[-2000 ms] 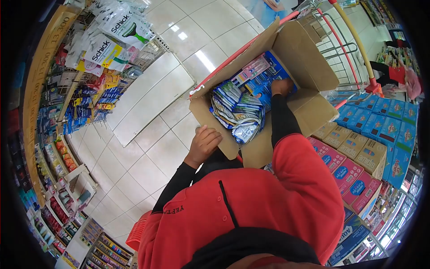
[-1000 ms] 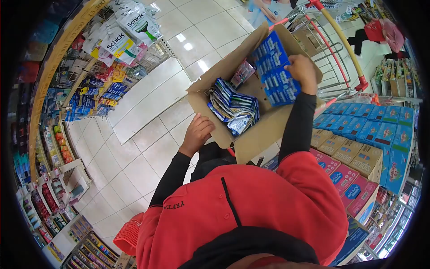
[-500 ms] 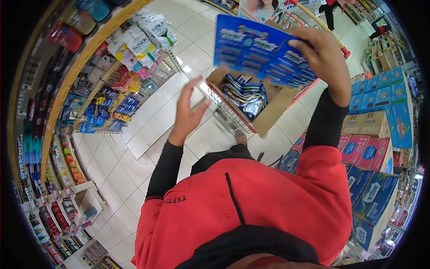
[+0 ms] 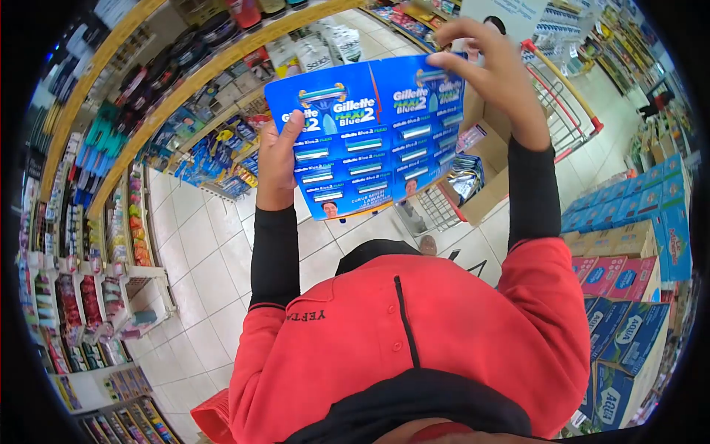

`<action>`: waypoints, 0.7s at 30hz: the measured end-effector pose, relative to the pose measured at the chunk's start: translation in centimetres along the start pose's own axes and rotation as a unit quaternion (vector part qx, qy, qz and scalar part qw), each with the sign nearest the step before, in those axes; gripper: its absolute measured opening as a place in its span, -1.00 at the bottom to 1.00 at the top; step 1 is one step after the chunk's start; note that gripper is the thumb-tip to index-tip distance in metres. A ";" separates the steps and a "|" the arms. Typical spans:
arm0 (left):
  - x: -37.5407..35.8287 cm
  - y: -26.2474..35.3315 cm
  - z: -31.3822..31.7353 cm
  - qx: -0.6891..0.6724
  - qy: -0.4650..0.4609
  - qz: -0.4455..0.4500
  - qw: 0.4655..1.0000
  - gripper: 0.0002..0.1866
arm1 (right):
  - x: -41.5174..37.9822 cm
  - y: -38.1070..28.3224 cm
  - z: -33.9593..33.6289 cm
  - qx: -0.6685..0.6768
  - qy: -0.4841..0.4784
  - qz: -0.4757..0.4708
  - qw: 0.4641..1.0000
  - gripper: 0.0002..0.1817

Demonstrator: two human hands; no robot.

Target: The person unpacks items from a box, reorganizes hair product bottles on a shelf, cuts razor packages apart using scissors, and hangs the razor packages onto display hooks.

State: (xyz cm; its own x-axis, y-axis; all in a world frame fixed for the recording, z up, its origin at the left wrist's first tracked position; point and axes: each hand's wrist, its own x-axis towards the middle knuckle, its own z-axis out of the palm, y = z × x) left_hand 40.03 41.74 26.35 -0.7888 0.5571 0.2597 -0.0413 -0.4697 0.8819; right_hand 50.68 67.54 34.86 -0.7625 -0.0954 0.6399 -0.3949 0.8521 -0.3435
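A wide blue Gillette razor card (image 4: 362,159), creased down the middle, is held up in front of my chest. My left hand (image 4: 278,159) grips its left edge, with the thumb on the front and the other fingers hidden behind. At the card's upper right corner is my right hand (image 4: 492,74), thumb against the top edge and fingers raised and curved above it. Partly hidden behind the card, an open cardboard box (image 4: 497,166) holds dark and silvery packets (image 4: 466,177).
A cart with a red and yellow handle (image 4: 566,89) stands at the upper right. Shelves with hanging packs (image 4: 229,144) curve along the left. Stacked blue AQUA cartons (image 4: 629,333) and other cartons stand on the right. A display board (image 4: 510,16) is at the top.
The blue card has moved left and closer, and now faces me more squarely. My left hand, empty before, has taken its left edge. My right hand's fingers have lifted at the top corner.
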 end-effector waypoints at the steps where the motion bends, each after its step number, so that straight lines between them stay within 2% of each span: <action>1: -0.3 0.5 -0.3 -0.018 0.010 0.018 1.000 -0.71 | -1.0 0.1 0.1 0.017 0.081 0.025 0.996 -0.69; 2: -0.6 1.0 -0.6 -0.016 0.015 0.026 0.999 -0.71 | -1.7 0.1 0.6 0.035 0.162 0.050 0.985 -0.66; 3: -0.7 1.3 -1.0 -0.040 0.025 0.048 0.998 -0.70 | -2.4 0.1 1.9 0.038 0.160 0.040 0.986 -0.66; 4: -0.9 1.4 -1.1 -0.063 0.035 0.069 0.995 -0.69 | -3.6 0.4 3.5 0.204 0.146 0.108 0.962 -0.63; 5: -0.9 1.5 -1.4 -0.073 0.039 0.077 0.994 -0.66 | -4.4 0.2 4.6 0.362 0.124 0.176 0.907 -0.61; 6: -1.0 1.5 -1.7 -0.073 0.044 0.082 0.993 -0.66 | -4.7 -1.0 5.4 0.533 0.113 0.266 0.795 -0.66; 8: -1.1 1.3 -1.8 -0.089 0.015 0.057 0.994 -0.64 | -5.8 -0.7 6.8 0.597 0.119 0.275 0.744 -0.71; 10: -1.2 0.7 -1.8 -0.088 0.013 0.049 0.995 -0.63 | -5.2 -1.8 7.2 0.620 0.121 0.264 0.729 -0.72; 12: -1.0 -0.1 -1.2 -0.171 0.023 0.018 0.985 -0.61 | -4.8 -2.7 7.9 0.644 0.127 0.254 0.710 -0.73; 13: -0.9 -0.2 -1.0 -0.198 0.010 0.012 0.980 -0.60 | -4.6 -2.9 8.3 0.671 0.116 0.262 0.684 -0.73; 15: -0.4 -0.8 -0.9 -0.193 0.013 0.001 0.981 -0.60 | -4.2 -3.4 9.2 0.704 0.123 0.281 0.641 -0.69; 16: -0.1 -1.1 -0.8 -0.188 0.018 -0.013 0.982 -0.60 | -4.0 -3.5 9.7 0.703 0.123 0.279 0.642 -0.69; 18: 0.4 -1.8 -0.1 -0.166 0.011 0.001 0.986 -0.60 | -4.0 -3.4 11.0 0.737 0.097 0.313 0.591 -0.67; 19: 0.6 -2.1 0.1 -0.169 0.020 -0.009 0.985 -0.60 | -3.6 -3.5 11.7 0.813 0.063 0.268 0.513 -0.72; 20: 0.7 -2.5 0.3 -0.172 0.029 -0.020 0.984 -0.61 | -3.5 -3.8 12.2 0.813 0.063 0.267 0.514 -0.72; 21: 1.0 -2.8 0.3 -0.181 0.021 -0.033 0.983 -0.61 | -3.1 -5.0 12.2 0.757 0.076 0.329 0.560 -0.70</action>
State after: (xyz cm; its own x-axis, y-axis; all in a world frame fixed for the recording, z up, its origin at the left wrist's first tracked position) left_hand 39.51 43.81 24.21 -0.8018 0.5689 0.1829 -0.3023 -0.6502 0.6970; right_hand 48.71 57.30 26.20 -0.9910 0.1258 0.0450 -0.1244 -0.7463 -0.6538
